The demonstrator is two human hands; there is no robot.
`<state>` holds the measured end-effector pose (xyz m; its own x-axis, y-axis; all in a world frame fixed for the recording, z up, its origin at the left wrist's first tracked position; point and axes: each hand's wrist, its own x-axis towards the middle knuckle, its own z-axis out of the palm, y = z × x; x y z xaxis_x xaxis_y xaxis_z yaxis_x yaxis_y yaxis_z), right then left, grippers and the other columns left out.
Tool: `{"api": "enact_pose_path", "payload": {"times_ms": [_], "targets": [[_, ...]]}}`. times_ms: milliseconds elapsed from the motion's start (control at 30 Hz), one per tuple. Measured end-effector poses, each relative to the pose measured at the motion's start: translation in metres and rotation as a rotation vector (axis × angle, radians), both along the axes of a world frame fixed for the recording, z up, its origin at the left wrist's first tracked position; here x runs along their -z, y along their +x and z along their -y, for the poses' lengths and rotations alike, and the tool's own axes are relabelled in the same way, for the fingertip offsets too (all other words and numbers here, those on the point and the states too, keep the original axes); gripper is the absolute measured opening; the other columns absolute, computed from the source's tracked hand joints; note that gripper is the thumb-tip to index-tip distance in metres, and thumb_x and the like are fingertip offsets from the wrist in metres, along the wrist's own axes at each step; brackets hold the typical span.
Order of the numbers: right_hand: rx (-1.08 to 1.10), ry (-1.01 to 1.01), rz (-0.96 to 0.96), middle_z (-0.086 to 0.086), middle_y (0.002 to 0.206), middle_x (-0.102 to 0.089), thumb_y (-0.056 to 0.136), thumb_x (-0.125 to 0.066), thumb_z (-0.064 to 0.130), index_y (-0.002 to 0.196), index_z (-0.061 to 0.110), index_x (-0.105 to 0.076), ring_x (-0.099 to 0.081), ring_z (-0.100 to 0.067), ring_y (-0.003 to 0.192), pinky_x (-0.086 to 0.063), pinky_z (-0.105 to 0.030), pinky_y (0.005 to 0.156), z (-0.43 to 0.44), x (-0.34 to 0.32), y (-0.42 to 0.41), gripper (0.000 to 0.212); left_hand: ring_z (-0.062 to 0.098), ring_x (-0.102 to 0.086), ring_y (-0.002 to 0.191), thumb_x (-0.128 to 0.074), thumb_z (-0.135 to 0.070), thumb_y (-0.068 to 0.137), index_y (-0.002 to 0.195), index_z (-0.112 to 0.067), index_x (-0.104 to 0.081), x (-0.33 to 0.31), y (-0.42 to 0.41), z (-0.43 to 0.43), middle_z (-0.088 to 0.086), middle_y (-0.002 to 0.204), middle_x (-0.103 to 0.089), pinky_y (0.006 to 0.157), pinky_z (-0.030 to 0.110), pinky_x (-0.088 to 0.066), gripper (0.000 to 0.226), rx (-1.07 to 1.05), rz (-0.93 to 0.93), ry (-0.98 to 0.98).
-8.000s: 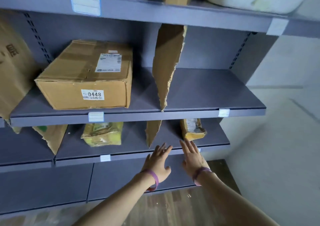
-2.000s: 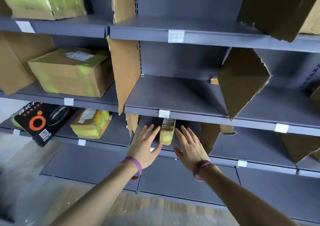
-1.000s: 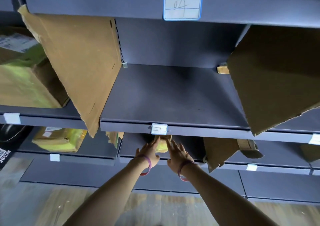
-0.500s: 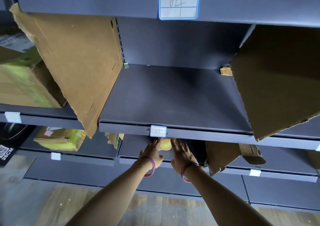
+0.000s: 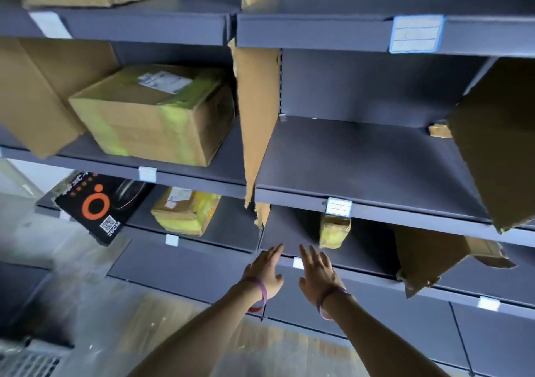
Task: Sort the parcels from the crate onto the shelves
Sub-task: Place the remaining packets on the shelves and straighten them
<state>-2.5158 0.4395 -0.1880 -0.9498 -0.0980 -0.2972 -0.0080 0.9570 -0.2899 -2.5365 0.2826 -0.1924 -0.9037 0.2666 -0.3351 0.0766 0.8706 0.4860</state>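
Note:
A small yellow-taped parcel (image 5: 333,231) stands on the lower grey shelf (image 5: 292,233), partly hidden by the shelf edge above it. My left hand (image 5: 267,269) and my right hand (image 5: 317,269) are both open with fingers spread, just in front of that shelf's front lip and apart from the parcel. Neither hand holds anything. A purple band sits on each wrist. The middle shelf bay (image 5: 362,159) above is bare apart from a small cardboard scrap (image 5: 439,131) at the back right.
Torn cardboard dividers (image 5: 257,110) split the bays. A large box (image 5: 156,116) sits on the middle shelf at left, a yellow-taped parcel (image 5: 186,211) and a black box (image 5: 98,206) on the lower shelf. A crate corner (image 5: 26,359) shows at bottom left.
My hands have drawn back from the small parcel, which now stands alone on the lower shelf. The view has swung left and pulled away, bringing in the left bays.

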Motion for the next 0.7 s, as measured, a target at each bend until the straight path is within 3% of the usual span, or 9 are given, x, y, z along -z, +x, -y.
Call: {"api": "enact_pose_path", "payload": {"times_ms": [467, 567, 700], "targets": [[0.045, -0.065, -0.033, -0.005, 0.162, -0.003, 0.094, -0.048, 0.02, 0.154, 0.021, -0.001, -0.005, -0.029, 0.148, -0.021, -0.041, 0.118, 0.25, -0.036, 0.019, 0.076, 0.018, -0.021, 0.145, -0.051, -0.024, 0.093, 0.152, -0.033, -0.01, -0.037, 0.011, 0.25, -0.006, 0.159, -0.016, 0.114, 0.045, -0.028, 0.072, -0.025, -0.105, 0.015], [0.039, -0.072, -0.095, -0.004, 0.162, 0.001, 0.094, -0.046, 0.015, 0.154, 0.023, 0.0, -0.002, -0.029, 0.148, -0.02, -0.041, 0.118, 0.276, -0.06, 0.012, 0.076, 0.019, -0.027, 0.142, -0.054, -0.019, 0.092, 0.151, -0.031, -0.017, -0.06, 0.006, 0.277, -0.004, 0.156, -0.024, 0.112, 0.042, -0.032, 0.07, -0.057, -0.216, 0.094], [0.051, -0.095, -0.313, -0.003, 0.161, 0.004, 0.092, -0.044, 0.008, 0.154, 0.023, 0.0, 0.002, -0.029, 0.148, -0.019, -0.039, 0.117, 0.294, -0.106, -0.011, 0.077, 0.022, -0.029, 0.14, -0.055, -0.011, 0.088, 0.149, -0.022, -0.026, -0.109, -0.02, 0.31, 0.003, 0.15, -0.033, 0.109, 0.04, -0.034, 0.068, -0.106, -0.47, 0.183]]}}
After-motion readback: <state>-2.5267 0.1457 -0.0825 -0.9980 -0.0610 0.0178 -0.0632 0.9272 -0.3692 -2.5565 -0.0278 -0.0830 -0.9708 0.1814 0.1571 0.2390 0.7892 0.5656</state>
